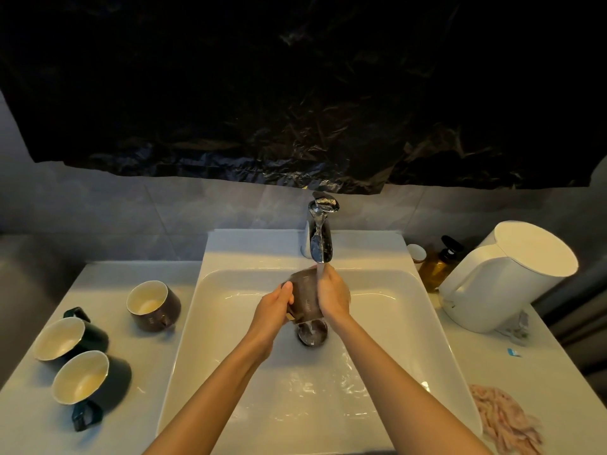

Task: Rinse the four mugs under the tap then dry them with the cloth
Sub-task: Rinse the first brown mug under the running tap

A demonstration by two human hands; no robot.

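Brown mug [303,295]: in the centre of the frame, held over the sink [230,290], just under the spout of the tap [320,234] and above the drain [312,333]; it is tilted, with its rim toward the tap.
Left hand [274,305]: it grips the left side of the brown mug, the thumb curled on the wall.
Right hand [333,297]: it lies against the right side of the brown mug; the fingers seem to curl round it, but the far side is hidden.
Water [319,274]: a thin stream falls from the tap between the brown mug and the right hand; the basin is wet in the lower part.
Second brown mug [154,305]: on the tabletop [33,421], left of the sink, cream inside visible.
Two dark green mugs [70,338] [92,379]: at the lower left of the frame, one near the other, cream insides toward the camera.
Cloth [502,418]: pink, crumpled, at the lower right, beside the sink rim.
White kettle [505,274]: at the right of the frame, next to an amber pump bottle [438,266].
Black plastic sheet [295,93]: it covers the wall in the upper half.
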